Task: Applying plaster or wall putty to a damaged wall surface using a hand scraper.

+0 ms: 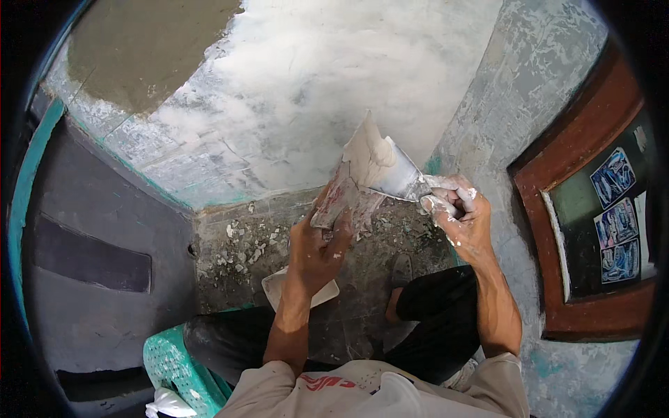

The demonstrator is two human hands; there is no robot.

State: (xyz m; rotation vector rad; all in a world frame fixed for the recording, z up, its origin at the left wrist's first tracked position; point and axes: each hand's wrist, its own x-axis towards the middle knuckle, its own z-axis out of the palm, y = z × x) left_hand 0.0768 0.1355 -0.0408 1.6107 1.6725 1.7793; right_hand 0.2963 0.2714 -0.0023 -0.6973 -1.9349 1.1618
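My left hand [317,247] is closed around a flat, reddish, putty-smeared tool [339,197], held upright in front of the wall. Off-white putty [368,150] lies in a thick layer on its upper part. From the right, my right hand [460,212] pinches a putty knife [405,177] near its neck; its handle is hidden by my fingers. The knife's wide metal blade lies against the putty on the left tool. White smears cover my right fingers. Ahead stands a wall [293,90], mostly coated white, with a bare grey-brown patch [146,56] at the upper left.
A white tray [325,294] sits on the floor behind my left wrist. Paint flakes [244,240] litter the floor at the wall's foot. A green plastic chair [167,352] with a white bag [168,405] is at lower left. Right: a brown wooden frame [554,275]. Left: a dark grey panel [90,216].
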